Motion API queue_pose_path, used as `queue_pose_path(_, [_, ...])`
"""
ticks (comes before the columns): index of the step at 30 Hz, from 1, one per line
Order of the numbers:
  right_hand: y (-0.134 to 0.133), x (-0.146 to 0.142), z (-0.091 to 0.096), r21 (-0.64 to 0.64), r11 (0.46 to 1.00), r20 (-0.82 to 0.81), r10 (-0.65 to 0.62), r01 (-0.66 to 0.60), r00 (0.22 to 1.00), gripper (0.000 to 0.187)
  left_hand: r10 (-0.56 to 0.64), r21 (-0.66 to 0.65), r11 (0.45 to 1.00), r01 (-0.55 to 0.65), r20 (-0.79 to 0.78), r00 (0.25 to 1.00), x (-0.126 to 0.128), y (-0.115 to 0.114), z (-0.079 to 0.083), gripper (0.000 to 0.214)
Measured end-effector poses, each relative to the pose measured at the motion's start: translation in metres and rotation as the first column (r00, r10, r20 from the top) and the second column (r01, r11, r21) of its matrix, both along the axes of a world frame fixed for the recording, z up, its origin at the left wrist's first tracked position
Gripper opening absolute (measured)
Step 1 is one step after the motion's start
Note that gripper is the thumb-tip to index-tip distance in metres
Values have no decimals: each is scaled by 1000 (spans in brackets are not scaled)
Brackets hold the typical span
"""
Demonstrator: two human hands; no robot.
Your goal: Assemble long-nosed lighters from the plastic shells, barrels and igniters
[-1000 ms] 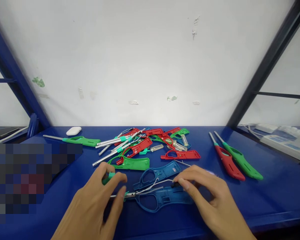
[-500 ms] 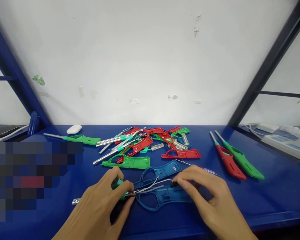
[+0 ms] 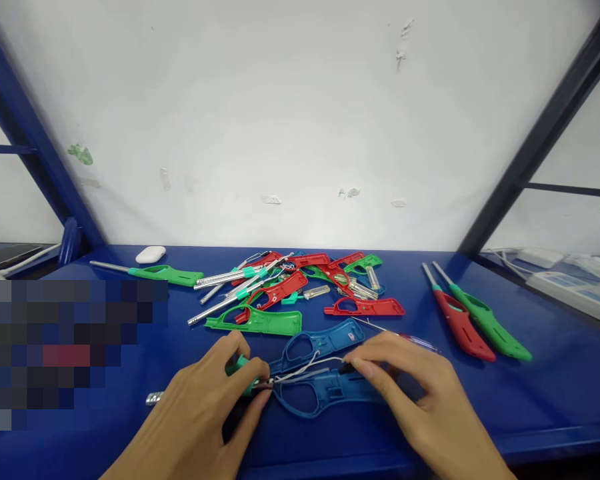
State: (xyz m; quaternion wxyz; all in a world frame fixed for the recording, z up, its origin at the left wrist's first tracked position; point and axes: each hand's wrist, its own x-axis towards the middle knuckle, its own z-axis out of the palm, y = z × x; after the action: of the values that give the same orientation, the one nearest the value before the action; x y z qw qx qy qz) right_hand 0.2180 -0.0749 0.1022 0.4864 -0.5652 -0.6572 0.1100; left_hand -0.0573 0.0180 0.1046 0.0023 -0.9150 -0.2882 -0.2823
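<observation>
My left hand (image 3: 205, 390) is closed around a lighter's metal tube (image 3: 153, 399) with a teal plastic part (image 3: 241, 365) at its inner end. Thin white wires (image 3: 295, 373) run from there toward my right hand (image 3: 415, 393). Between my right thumb and fingers is a small black piece (image 3: 347, 367) on the wires. Under it lies a blue lighter handle half (image 3: 325, 393), inner side up, partly covered by my right hand. A second blue handle half (image 3: 336, 337) rests just behind. Past my right fingers, a slim screwdriver (image 3: 415, 342) lies on the table.
Behind my hands is a pile of red handle halves (image 3: 375, 307), green ones (image 3: 265, 323), metal tubes (image 3: 220, 309) and clear parts (image 3: 317, 292). Whole lighters lie right (image 3: 463, 320) and left (image 3: 173, 275), near a white case (image 3: 151, 254). A white wall stands behind the blue table (image 3: 555, 393).
The camera view has shifted slightly. Both hands keep their hold, and the parts lie as before.
</observation>
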Motion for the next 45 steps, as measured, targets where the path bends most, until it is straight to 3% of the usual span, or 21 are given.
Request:
queue_pose_path(5, [2, -1, 2, 27, 993, 30, 116, -117, 993, 16, -22, -49, 999, 21, -10, 1000, -3, 0, -4, 20])
queue_pose_path(11, [8, -4, 4, 39, 974, 189, 211, -222, 959, 11, -25, -65, 998, 24, -15, 1000, -1, 3, -6, 22])
queue_pose_path(17, [9, -8, 1, 41, 974, 270, 203, -222, 941, 16, 16, 48, 999, -18, 39, 999, -5, -2, -3, 24])
queue_pose_path(19, [8, -8, 1, 39, 976, 285, 194, -213, 939, 19, 44, 110, 993, -53, 86, 995, -11, -7, -2, 37])
queue_pose_path(23, [7, -8, 2, 49, 977, 300, 183, -207, 936, 27, 32, 70, 997, -39, 90, 995, -14, -11, -3, 49])
queue_pose_path(32, [7, -7, 2, 44, 968, 303, 222, -246, 927, 14, -77, 187, 981, 45, 172, 982, 4, -3, -7, 29])
queue_pose_path(35, [7, -7, 2, 38, 965, 311, 234, -258, 921, 13, -100, 162, 984, 69, 195, 976, 4, -4, -7, 24])
queue_pose_path(41, [8, -8, 0, 32, 969, 344, 218, -244, 913, 21, -55, 152, 988, 23, 208, 977, 8, -2, -5, 24])
queue_pose_path(45, [9, -10, 0, 63, 964, 388, 214, -257, 897, 24, -56, 194, 980, 30, 130, 990, 10, 2, -6, 26])
